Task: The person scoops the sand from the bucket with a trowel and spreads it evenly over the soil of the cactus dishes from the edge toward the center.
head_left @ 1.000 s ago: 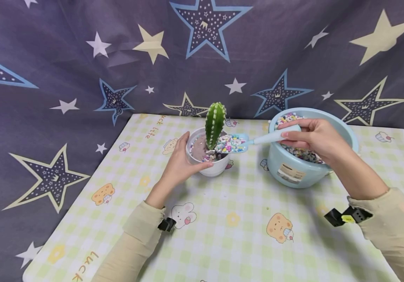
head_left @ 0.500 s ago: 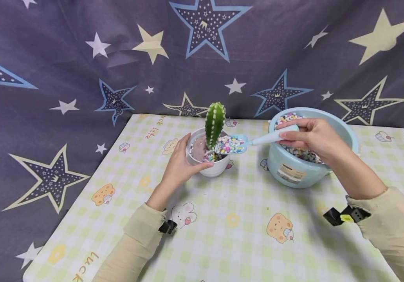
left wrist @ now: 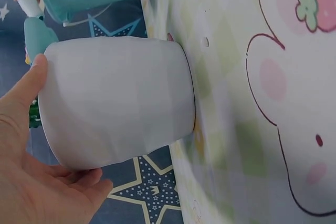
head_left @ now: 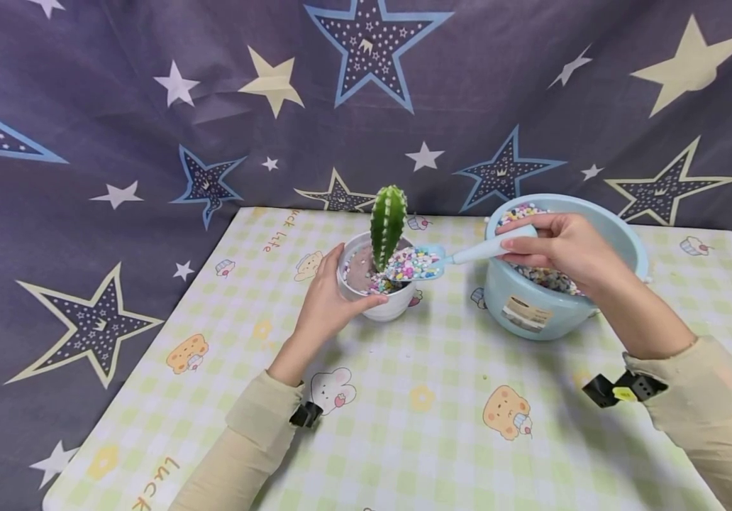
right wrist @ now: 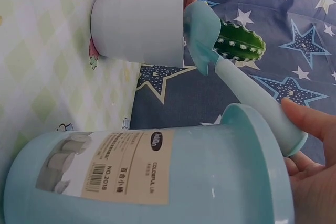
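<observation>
A white pot (head_left: 391,306) with a green cactus (head_left: 388,226) in it stands on the table, soil and some coloured pebbles around the stem. My left hand (head_left: 326,301) grips the pot from its left, thumb at the front of the rim and fingers around the far side. With my right hand (head_left: 573,252) I hold the handle of a light blue scoop (head_left: 487,250). The scoop's blade, heaped with coloured pebbles (head_left: 413,262), overlaps the pot's right rim close to the cactus. In the right wrist view the blade (right wrist: 203,32) tilts at the pot's mouth.
A light blue bucket (head_left: 532,323) of coloured pebbles stands right of the pot, under my right hand. The checked tablecloth (head_left: 417,440) carries a few stray pebbles. A dark curtain with stars (head_left: 340,142) hangs behind the table.
My right hand and the scoop have shifted slightly left, bringing the blade a little further over the pot. The left hand keeps its grip on the pot.
</observation>
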The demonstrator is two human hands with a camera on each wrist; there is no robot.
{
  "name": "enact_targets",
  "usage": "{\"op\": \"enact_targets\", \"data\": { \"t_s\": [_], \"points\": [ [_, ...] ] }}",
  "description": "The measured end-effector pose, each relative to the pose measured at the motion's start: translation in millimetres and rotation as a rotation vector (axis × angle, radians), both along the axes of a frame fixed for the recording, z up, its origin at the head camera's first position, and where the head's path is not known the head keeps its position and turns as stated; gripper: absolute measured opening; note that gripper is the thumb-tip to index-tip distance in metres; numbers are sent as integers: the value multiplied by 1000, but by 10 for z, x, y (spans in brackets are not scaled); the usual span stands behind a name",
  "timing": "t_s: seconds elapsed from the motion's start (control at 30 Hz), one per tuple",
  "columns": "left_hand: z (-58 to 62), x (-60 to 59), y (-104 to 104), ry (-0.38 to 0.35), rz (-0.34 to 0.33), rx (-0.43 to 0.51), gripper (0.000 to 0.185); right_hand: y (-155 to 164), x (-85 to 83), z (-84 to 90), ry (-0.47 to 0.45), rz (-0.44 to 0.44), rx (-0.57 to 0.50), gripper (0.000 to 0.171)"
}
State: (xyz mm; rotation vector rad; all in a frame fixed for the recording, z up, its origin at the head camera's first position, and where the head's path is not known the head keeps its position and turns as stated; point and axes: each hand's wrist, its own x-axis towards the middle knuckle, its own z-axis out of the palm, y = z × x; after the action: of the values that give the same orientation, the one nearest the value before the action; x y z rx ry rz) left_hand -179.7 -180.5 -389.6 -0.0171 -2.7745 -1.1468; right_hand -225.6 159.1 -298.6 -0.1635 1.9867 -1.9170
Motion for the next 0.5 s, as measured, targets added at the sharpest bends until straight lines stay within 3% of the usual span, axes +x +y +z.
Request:
{"op": "enact_targets", "data": {
  "t_s": [0.5],
  "points": [
    [-9,-1,7,12,-19,5,118,-34,-12,7,21,6,46,18]
  ]
}}
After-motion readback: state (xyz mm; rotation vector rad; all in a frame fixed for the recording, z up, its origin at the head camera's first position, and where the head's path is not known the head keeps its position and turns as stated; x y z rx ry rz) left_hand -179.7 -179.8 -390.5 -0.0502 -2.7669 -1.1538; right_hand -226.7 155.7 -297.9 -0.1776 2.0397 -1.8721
